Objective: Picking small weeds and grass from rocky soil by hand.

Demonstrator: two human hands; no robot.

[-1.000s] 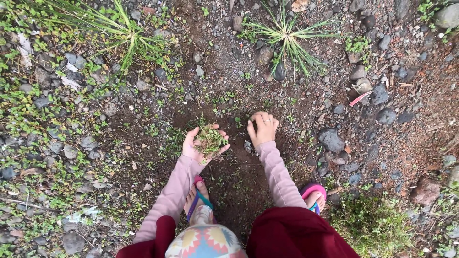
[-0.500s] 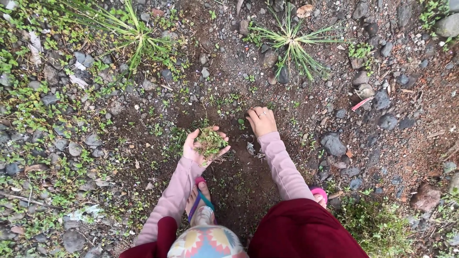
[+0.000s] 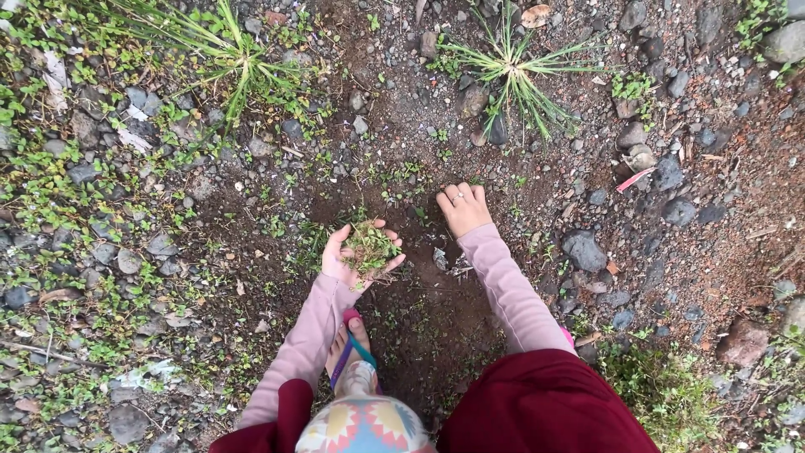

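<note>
Green weed clump [image 3: 370,246], cupped left hand [image 3: 352,256]

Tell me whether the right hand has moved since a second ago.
Yes. The right hand reached slightly forward, toward the grass tuft.

Weeds [image 3: 370,247] held in left hand [image 3: 356,256]; right hand [image 3: 462,210] placed on soil [image 3: 419,319] just right; grass tuft [image 3: 511,71] located well ahead.
</note>
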